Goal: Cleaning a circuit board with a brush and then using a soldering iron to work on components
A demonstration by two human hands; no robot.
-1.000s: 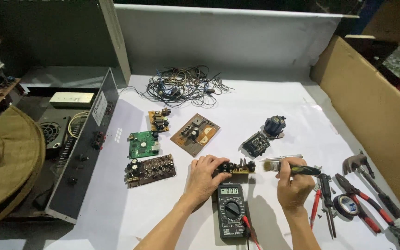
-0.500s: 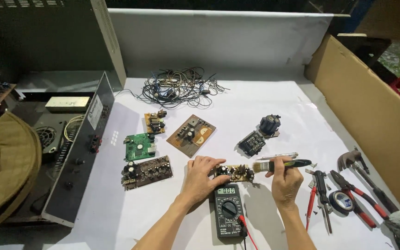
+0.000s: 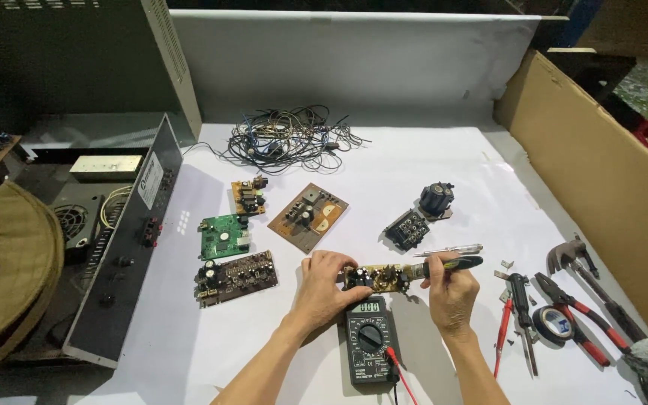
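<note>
A white sheet (image 3: 414, 172) is covering the table, with an opened amplifier chassis (image 3: 106, 247) sitting at its left edge. A tangle of wires (image 3: 286, 139) is lying at the back. The left hand (image 3: 322, 289) is gripping the left end of a narrow brown circuit board (image 3: 384, 277), holding it just above a digital multimeter (image 3: 369, 337). The right hand (image 3: 451, 289) is clenching a dark-handled screwdriver (image 3: 451, 264) against the board's right end. A green circuit board (image 3: 223, 235) is lying well to the left.

A white-covered table (image 3: 444, 172) carries a tangle of dark wires (image 3: 286, 139), several circuit boards, a black multimeter (image 3: 369, 341) and red-handled pliers (image 3: 583, 322).
</note>
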